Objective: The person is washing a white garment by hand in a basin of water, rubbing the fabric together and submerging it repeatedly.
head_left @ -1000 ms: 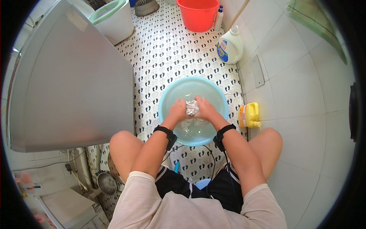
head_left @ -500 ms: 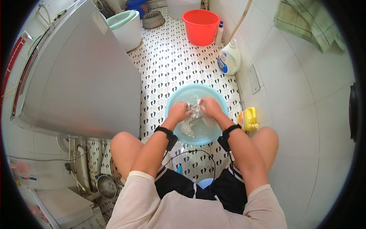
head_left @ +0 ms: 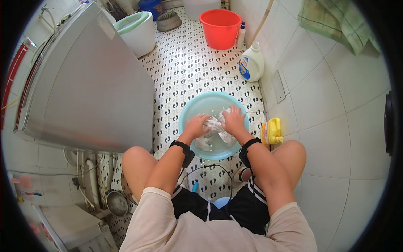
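Observation:
A light blue round basin [head_left: 184,108] of water stands on the floor between my knees. Wet white cloth [head_left: 215,124] lies bunched in it, part above the water and part spread beneath the surface. At the cloth's left side is my left hand [head_left: 196,127], its fingers stretched over the fabric and a little blurred. My right hand [head_left: 234,121] is at the right side, fingers spread apart and the thumb side against the cloth. Neither hand is closed round the fabric. Black bands with small boxes circle both my wrists.
A yellow bottle [head_left: 272,131] stands right of the basin, with a white detergent jug [head_left: 252,63] farther along the wall. Beyond are a red bucket [head_left: 220,30] and a white bucket [head_left: 138,38]. A large grey appliance [head_left: 88,84] fills the left side. A thin black cable [head_left: 228,171] loops between my legs.
Both hands have loosened from a pinch on the cloth, and their fingers have spread. The right hand has shifted slightly right. The bunched cloth has opened out somewhat in the water.

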Demonstrator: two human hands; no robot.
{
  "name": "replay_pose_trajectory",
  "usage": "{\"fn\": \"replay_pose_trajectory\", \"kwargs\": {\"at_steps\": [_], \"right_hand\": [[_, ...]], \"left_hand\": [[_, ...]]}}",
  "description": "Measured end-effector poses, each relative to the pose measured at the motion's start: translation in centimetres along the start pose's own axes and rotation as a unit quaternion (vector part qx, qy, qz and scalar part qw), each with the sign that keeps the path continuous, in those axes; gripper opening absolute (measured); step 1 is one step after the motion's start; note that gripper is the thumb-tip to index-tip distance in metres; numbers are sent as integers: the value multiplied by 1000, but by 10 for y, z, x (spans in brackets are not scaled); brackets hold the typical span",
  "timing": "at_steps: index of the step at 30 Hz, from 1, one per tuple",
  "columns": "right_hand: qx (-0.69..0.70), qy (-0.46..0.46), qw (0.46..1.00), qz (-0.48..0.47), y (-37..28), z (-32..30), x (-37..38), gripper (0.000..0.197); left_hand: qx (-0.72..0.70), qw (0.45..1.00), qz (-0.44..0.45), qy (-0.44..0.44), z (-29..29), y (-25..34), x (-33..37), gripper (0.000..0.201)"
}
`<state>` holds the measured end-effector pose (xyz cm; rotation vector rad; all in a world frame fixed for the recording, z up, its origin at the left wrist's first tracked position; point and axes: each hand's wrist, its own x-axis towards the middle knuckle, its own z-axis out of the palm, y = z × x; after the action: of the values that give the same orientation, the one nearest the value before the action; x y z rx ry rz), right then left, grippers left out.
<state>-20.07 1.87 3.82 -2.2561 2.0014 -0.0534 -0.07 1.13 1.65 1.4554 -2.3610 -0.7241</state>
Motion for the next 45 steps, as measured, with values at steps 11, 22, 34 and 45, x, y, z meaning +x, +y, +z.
{"fn": "replay_pose_trajectory", "kwargs": {"at_steps": [11, 22, 34, 45], "right_hand": [[133, -85, 986, -51, 9, 58, 10, 44], [102, 17, 993, -60, 2, 53, 10, 30], [330, 51, 941, -59, -6, -50, 23, 28], [361, 60, 923, -121, -7, -92, -1, 32]], "left_hand": [[64, 986, -156, -9, 37, -4, -2, 72], [16, 983, -156, 91, 27, -15, 0, 24], [-180, 972, -64, 133, -78, 30, 13, 22], [-225, 964, -57, 129, -101, 47, 0, 15]]}}
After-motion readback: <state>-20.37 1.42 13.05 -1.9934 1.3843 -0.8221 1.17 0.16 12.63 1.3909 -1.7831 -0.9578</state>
